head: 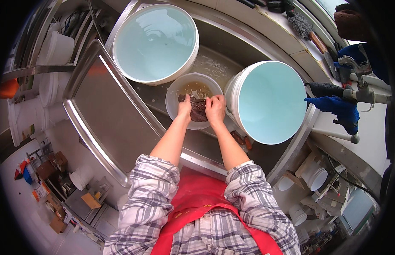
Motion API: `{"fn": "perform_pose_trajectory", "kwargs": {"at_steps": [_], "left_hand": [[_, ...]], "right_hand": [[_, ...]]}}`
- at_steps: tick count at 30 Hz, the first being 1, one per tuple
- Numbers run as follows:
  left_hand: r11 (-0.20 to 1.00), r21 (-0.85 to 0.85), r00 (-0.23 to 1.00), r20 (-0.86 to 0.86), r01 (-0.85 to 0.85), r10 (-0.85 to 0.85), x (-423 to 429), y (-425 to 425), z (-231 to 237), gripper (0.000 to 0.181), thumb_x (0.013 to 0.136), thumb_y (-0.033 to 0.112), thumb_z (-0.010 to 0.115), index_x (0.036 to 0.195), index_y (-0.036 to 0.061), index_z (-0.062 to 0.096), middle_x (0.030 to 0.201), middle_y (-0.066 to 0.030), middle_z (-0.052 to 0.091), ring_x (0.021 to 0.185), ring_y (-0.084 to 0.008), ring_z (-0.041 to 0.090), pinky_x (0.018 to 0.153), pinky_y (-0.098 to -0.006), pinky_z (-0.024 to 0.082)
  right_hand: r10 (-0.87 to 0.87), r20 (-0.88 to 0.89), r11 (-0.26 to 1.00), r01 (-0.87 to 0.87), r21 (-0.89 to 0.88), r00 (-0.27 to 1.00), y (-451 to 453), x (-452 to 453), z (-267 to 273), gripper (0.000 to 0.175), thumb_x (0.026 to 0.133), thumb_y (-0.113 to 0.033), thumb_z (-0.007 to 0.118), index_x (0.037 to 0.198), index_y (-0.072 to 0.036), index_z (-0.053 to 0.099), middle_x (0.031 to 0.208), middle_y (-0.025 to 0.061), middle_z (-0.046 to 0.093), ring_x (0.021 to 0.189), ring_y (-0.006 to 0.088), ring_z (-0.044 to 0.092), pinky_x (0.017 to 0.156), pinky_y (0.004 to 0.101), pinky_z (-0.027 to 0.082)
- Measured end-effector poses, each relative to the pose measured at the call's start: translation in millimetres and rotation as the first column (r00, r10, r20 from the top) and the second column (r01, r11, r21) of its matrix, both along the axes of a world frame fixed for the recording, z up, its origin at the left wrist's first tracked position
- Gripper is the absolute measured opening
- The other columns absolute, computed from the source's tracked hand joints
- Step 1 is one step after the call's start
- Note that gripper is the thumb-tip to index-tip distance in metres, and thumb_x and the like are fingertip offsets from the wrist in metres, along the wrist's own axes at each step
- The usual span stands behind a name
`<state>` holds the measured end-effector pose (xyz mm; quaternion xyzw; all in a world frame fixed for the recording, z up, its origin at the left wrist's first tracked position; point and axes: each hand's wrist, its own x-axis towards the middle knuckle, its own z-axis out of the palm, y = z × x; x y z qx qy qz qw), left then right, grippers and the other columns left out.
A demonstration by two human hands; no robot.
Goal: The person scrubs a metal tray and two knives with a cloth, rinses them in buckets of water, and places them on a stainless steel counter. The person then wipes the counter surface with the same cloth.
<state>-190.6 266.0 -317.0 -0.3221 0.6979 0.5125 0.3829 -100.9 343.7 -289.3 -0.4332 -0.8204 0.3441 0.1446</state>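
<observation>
A dark brown wet cloth [198, 111] is pinched between my left hand [184, 107] and my right hand [216, 108]. Both hands hold it over a round translucent plastic bowl [172, 110], which has brownish, bubbly water in it. The bowl stands in a stainless steel sink [213, 60]. Behind it to the left is a large white bucket [156, 43] filled nearly to the rim with clear water. Close beside the bowl on the right stands another white bucket [270, 102], its inside pale blue. The cloth's lower folds hang between my hands.
Wooden-handled tools [242, 139] lie in the sink below the right bucket. A metal drainboard [114, 118] extends to the left. At the right are a metal tap [360, 68] and a blue cloth [341, 111] on a pipe. A brush [301, 25] and other tools line the back ledge.
</observation>
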Motion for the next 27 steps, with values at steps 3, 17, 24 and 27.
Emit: {"fn": "perform_pose_trajectory", "kwargs": {"at_steps": [3,17,24,27], "left_hand": [[0.884,-0.407,0.948,-0.111,0.23,-0.298,-22.9,3.9,-4.5,0.052,0.096,0.04,0.049,0.112,-0.0086,0.06,0.118,-0.0256,0.061,0.107,-0.036,0.061,0.088,-0.0408,0.048],[-0.29,-0.733,-0.404,0.023,0.615,-0.914,13.4,4.7,-120.8,0.067,0.084,0.009,0.051,0.147,0.022,0.031,0.155,-0.0067,0.023,0.142,-0.0221,0.023,0.112,-0.0553,0.022],[-0.167,-0.648,-0.115,0.122,0.743,-0.986,22.9,8.9,-128.2,0.07,0.088,0.021,0.055,0.15,0.0229,0.022,0.158,0.0055,0.012,0.144,-0.0242,0.016,0.11,-0.0611,0.021],[-0.403,-0.519,-0.363,0.182,0.754,-0.914,19.2,7.1,-133.8,0.063,0.086,0.021,0.057,0.145,0.0173,0.035,0.157,-0.0044,0.018,0.142,-0.0252,0.021,0.11,-0.0546,0.028]], "right_hand": [[0.002,-0.163,0.995,-0.018,-0.096,0.987,3.3,8.0,-9.9,0.024,0.085,-0.016,0.064,0.071,0.0,0.053,0.105,0.0139,0.056,0.1,0.0347,0.051,0.085,0.0445,0.042],[0.229,-0.204,0.879,-0.292,-0.377,0.952,-19.7,111.7,57.1,0.022,0.08,-0.004,0.063,0.102,-0.004,0.061,0.109,0.0126,0.06,0.1,0.0326,0.059,0.085,0.0395,0.049],[0.139,-0.187,0.859,-0.213,-0.465,0.972,0.7,129.3,63.7,0.017,0.084,-0.003,0.06,0.1,-0.004,0.062,0.102,0.013,0.064,0.094,0.0313,0.063,0.08,0.0362,0.051],[0.145,-0.244,0.849,-0.247,-0.466,0.959,2.7,129.1,69.1,0.015,0.084,-0.003,0.06,0.098,-0.003,0.063,0.099,0.0132,0.064,0.092,0.0308,0.063,0.077,0.0357,0.051]]}}
